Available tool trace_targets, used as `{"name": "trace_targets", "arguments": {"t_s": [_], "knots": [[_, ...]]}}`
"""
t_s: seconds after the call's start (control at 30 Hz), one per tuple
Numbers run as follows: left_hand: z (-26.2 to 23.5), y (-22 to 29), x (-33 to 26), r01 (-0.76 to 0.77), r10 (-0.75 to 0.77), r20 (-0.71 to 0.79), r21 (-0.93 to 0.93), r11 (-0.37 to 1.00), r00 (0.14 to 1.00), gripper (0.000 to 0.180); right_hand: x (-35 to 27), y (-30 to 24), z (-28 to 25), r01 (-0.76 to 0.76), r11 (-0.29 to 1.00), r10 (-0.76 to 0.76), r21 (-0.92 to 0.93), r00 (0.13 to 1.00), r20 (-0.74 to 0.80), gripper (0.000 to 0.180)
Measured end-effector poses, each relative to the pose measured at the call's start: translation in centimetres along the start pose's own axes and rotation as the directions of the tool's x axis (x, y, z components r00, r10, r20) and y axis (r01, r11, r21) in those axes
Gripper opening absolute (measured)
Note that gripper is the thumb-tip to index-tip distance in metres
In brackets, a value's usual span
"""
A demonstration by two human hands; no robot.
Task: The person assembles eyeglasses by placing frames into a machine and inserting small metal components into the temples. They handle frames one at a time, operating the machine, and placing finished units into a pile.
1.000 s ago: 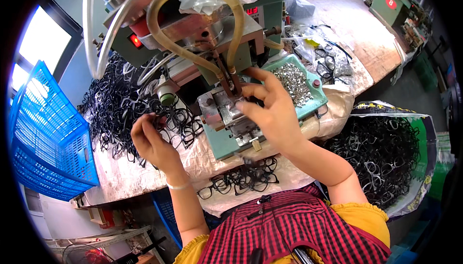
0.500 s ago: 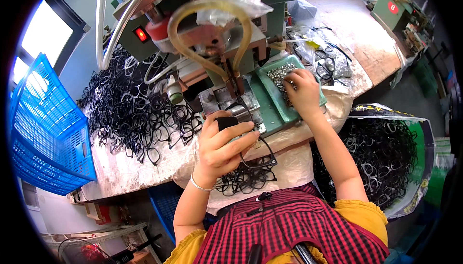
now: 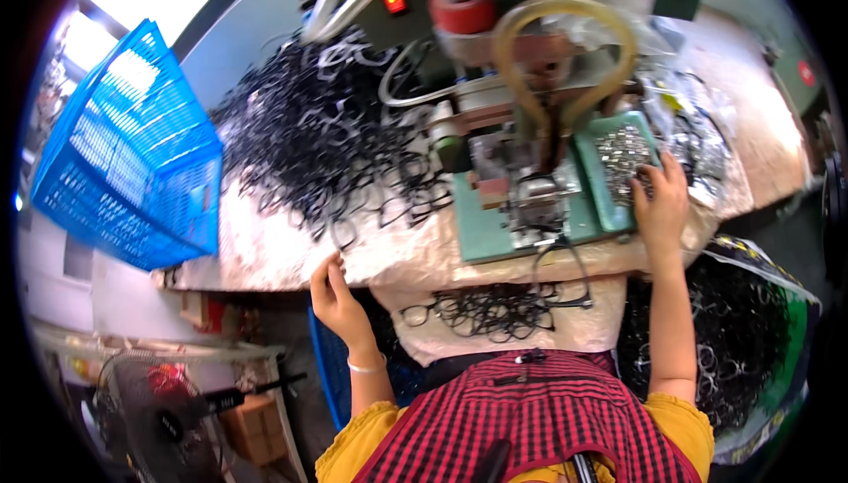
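Observation:
My left hand [image 3: 340,306] is just off the table's front edge, fingers loosely bent and nothing seen in them. Its tips are close to a black eyeglass frame [image 3: 343,235] at the edge of a large heap of eyeglass frames [image 3: 309,121]. My right hand [image 3: 662,205] reaches into a green tray [image 3: 609,218] with its fingers bent together over small shiny metal parts [image 3: 624,153]; what is between the fingertips is hidden. Under the press head, another black eyeglass frame [image 3: 583,282] hangs from the metal fixture [image 3: 541,205], touched by neither hand.
A blue plastic crate [image 3: 132,165] stands at the left. More eyeglass frames [image 3: 495,311] lie on the cloth before me. A big sack of frames [image 3: 707,333] is at the lower right. A yellowish hose [image 3: 503,37] loops over the press. A fan [image 3: 163,412] stands at lower left.
My left hand has let go of the eyeglass frame at the fixture and moved left to the heap's edge. My right hand stays at the metal parts. The view has swung left.

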State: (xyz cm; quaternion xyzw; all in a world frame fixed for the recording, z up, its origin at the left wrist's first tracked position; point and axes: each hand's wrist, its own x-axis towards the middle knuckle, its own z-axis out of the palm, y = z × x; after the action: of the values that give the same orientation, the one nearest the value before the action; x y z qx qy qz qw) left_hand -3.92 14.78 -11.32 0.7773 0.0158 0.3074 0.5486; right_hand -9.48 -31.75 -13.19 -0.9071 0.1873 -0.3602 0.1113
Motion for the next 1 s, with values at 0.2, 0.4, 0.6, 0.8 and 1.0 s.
{"name": "trace_targets", "arguments": {"t_s": [0.2, 0.4, 0.6, 0.8, 1.0], "knots": [[-2.7, -1.0, 8.5, -0.316, 0.270, 0.172, 0.378, 0.870, 0.947, 0.011, 2.4, -1.9, 0.0, 0.097, 0.991, -0.103, 0.087, 0.993, 0.063, 0.011], [2.4, -4.1, 10.9, -0.783, 0.290, 0.730, 0.539, 0.311, 0.618, 0.009, 3.1, -2.2, 1.1, -0.064, 0.920, 0.043, 0.387, 0.997, 0.062, 0.013], [1.8, -12.9, 11.9, -0.774, 0.421, 0.662, 0.425, 0.470, 0.620, 0.005, -0.4, 0.1, 0.1, -0.462, 0.336, 0.494, 0.821, 0.828, 0.264, 0.018], [9.7, -2.3, 9.1, -0.681, 0.535, 0.463, 0.240, 0.692, 0.706, 0.008, 2.8, -1.8, 2.4, -0.453, 0.131, 0.406, 0.882, 0.836, 0.369, 0.018], [12.8, -3.7, 6.2, -0.085, 0.099, 0.045, -0.246, 0.966, 0.994, 0.013, 3.2, -12.0, -1.0, -0.156, 0.389, 0.109, 0.908, 0.986, 0.122, 0.016]]}}
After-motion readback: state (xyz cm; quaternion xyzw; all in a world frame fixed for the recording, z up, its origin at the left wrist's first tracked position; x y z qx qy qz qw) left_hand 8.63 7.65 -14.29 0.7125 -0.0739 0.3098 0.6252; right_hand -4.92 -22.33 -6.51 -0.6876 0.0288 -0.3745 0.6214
